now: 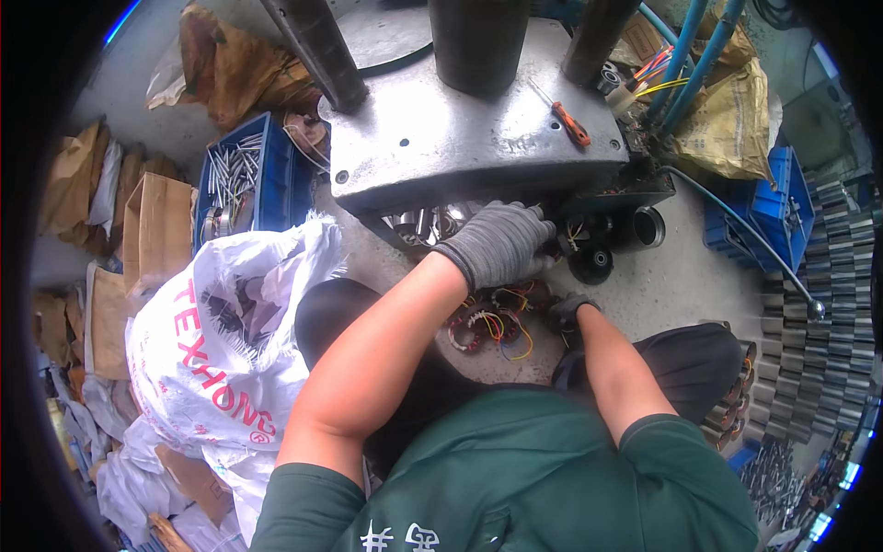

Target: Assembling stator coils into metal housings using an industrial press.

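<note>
My left hand [501, 241], in a grey knit glove, reaches under the front edge of a heavy metal press table [478, 138]. Its fingers are curled beside dark parts, and what they hold is hidden. To its right are a round black part [590, 264] with a central hole and a metal motor housing [644, 228] lying on its side. My right hand [572, 310], gloved in darker grey, is low by my right knee. Shadow hides its fingers. Close to it on the floor lie wound stators [471, 329] with red, yellow and blue wires.
An orange-handled screwdriver [572, 124] lies on the press table. A white woven sack [207, 359] and a blue bin of metal shafts [276, 198] stand at left. Blue crates [768, 216] and stacked metal cylinders [819, 313] fill the right. A thin metal lever [750, 239] juts out there.
</note>
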### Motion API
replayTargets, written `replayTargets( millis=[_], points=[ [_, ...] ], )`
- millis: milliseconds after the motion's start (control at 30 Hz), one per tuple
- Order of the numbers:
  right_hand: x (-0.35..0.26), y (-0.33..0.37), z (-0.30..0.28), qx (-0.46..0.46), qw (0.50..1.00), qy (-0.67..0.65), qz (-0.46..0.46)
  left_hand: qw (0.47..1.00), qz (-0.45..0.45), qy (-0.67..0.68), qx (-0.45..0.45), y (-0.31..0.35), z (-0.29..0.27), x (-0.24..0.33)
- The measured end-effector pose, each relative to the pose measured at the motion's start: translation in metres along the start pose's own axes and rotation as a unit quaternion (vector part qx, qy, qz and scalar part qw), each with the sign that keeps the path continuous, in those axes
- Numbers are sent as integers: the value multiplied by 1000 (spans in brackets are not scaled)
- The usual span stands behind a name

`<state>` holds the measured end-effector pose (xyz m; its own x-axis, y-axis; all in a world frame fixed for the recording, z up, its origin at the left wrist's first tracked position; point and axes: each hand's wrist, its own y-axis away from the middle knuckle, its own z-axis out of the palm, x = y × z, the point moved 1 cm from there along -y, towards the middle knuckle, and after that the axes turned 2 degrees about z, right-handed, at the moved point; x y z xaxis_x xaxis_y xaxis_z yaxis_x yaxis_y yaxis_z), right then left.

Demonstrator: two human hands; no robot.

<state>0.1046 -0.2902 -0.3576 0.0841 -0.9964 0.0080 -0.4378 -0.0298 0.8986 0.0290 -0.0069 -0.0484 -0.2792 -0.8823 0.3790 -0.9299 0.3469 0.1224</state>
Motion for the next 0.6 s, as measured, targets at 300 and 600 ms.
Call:
replayTargets(
  millis=[300, 600],
  points=[
    [-33, 39, 13, 117, 991, 3, 57, 1000, -9, -5, -8, 7, 8, -6],
    [28, -52, 34, -184, 955, -231, -8, 1000, -13, 1, -17, 3, 11, -4]
  ],
)
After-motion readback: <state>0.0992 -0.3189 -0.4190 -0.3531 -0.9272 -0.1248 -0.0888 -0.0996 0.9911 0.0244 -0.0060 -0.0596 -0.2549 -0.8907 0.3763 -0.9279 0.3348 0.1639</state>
